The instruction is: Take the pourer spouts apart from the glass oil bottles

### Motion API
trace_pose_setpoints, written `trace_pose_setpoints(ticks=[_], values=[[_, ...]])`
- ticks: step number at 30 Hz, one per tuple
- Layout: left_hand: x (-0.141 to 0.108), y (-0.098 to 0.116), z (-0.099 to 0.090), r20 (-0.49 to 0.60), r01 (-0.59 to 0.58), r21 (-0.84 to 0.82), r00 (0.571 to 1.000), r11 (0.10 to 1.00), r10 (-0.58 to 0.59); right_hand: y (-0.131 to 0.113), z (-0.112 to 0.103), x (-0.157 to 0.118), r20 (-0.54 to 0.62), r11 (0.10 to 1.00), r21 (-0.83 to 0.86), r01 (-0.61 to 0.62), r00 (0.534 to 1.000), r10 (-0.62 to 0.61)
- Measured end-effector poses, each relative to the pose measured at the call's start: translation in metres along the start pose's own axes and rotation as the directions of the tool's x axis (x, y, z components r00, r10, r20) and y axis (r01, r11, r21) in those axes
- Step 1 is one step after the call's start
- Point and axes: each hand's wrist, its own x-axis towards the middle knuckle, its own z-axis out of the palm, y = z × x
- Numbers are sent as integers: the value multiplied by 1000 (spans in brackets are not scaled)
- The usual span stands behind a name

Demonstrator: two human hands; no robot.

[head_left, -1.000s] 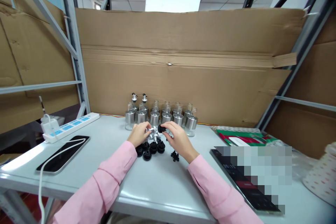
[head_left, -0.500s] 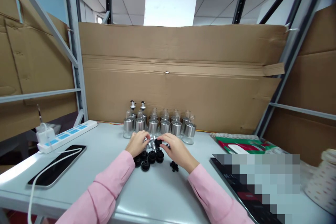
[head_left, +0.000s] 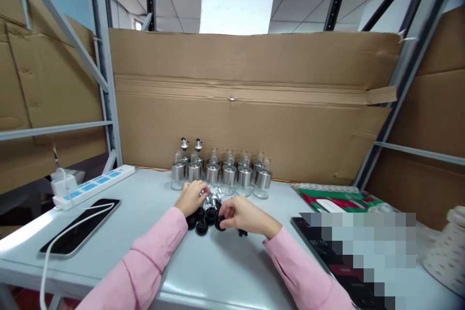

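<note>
My left hand [head_left: 192,198] is closed, fingers curled at the left of a small cluster of shiny silver pieces [head_left: 215,197]; its fingertips' hold is partly hidden. Lower down, my right hand [head_left: 242,215] bends inward with its fingertips together on a black round cap [head_left: 219,224]. Several more black caps [head_left: 201,227] lie on the table between the hands. A small dark knobbly part [head_left: 242,233] shows just below my right hand. Behind them stand rows of clear glass bottles with silver bands [head_left: 262,180]; two at the back left carry silver-and-black pump heads [head_left: 198,144].
A phone [head_left: 82,227] with a white cable and a power strip [head_left: 95,186] lie left. At right are a dark tablet-like device [head_left: 327,256], a green-and-red packet [head_left: 337,198] and a dotted white container [head_left: 446,252]. A cardboard sheet [head_left: 254,126] walls the back.
My right hand has come down and toward me, from the silver pieces to the black caps, and its fingers have closed. My left hand has stayed almost still.
</note>
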Motion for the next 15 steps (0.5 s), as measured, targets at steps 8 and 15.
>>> trace_pose_setpoints(ticks=[8, 15], values=[[0, 1, 0, 26, 2, -20, 1000, 1000, -2, 10, 7, 5, -23, 998, -62, 19, 1000, -21], [-1, 1, 1, 40, -9, -21, 999, 1000, 10, 16, 1, 4, 2, 993, -106, -60, 998, 61]])
